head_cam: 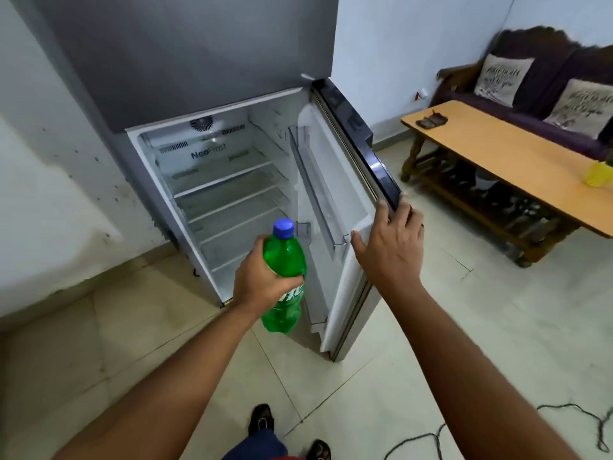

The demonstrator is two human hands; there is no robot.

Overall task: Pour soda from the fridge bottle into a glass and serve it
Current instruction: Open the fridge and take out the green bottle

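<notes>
A green soda bottle (pixel 284 257) with a blue cap is upright in my left hand (pixel 262 277), which is wrapped round its middle in front of the open fridge (pixel 212 180). The fridge's shelves look bare. My right hand (pixel 388 244) grips the outer edge of the open fridge door (pixel 335 194), thumb on the inner side and fingers over the dark front. No glass is in sight; a yellow cup-like object (pixel 598 174) stands on the wooden table (pixel 497 154) at the right.
The low wooden table stands to the right with a small dark item (pixel 431 121) at its far end. Behind it is a dark sofa (pixel 547 78) with two cushions. A black cable (pixel 564 423) lies on the tiled floor at the lower right. My feet (pixel 262 419) show at the bottom.
</notes>
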